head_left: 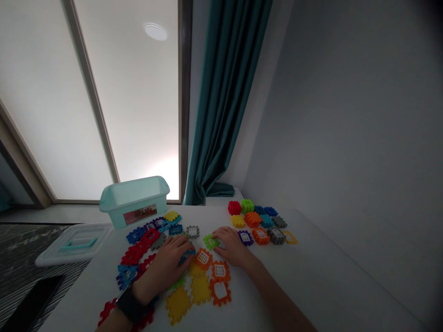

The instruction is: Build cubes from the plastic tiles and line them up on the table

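My left hand [171, 257], with a dark watch [130, 302] on its wrist, bends its fingers over a blue interlocking building tile [187, 256]. My right hand [230, 244] has its fingers closed at a green interlocking tile [210, 241], partly hidden by them. Between and below the hands lie orange tiles with white window inserts [220, 271] and plain yellow tiles [200, 289]. Red tiles [134, 253] and blue tiles [126, 275] spread left of my left hand. A grey window tile [193, 231] lies just beyond the hands.
Tiles stacked by colour, such as a red stack [234, 207] and an orange stack [253, 219], stand at the right on the white table [284, 286]. A mint plastic bin [134, 198] stands at the back left. Left are a clear lid [74, 244] and a dark phone-like slab [36, 302].
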`<state>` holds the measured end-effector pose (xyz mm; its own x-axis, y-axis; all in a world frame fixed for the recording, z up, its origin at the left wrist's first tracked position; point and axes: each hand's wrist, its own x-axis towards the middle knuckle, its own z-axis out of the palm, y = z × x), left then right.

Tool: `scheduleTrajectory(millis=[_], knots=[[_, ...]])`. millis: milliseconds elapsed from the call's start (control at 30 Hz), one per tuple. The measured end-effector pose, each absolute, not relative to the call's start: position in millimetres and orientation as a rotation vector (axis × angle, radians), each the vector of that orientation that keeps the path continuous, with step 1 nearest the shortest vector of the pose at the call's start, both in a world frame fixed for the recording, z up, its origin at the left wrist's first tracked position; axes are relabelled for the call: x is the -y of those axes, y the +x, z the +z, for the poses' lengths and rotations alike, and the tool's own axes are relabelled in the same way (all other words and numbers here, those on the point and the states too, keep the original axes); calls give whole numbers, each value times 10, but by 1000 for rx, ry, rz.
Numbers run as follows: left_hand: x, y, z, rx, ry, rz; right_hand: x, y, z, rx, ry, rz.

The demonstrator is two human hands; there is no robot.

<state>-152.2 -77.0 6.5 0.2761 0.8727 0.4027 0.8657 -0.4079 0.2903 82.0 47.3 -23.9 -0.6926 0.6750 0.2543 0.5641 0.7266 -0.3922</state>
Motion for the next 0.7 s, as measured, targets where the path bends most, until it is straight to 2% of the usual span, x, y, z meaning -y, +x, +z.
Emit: scheduleTrajectory(millis=[700], knots=[[834, -1496, 65, -1737, 2546, 804, -450, 717, -234, 2433, -879, 280]])
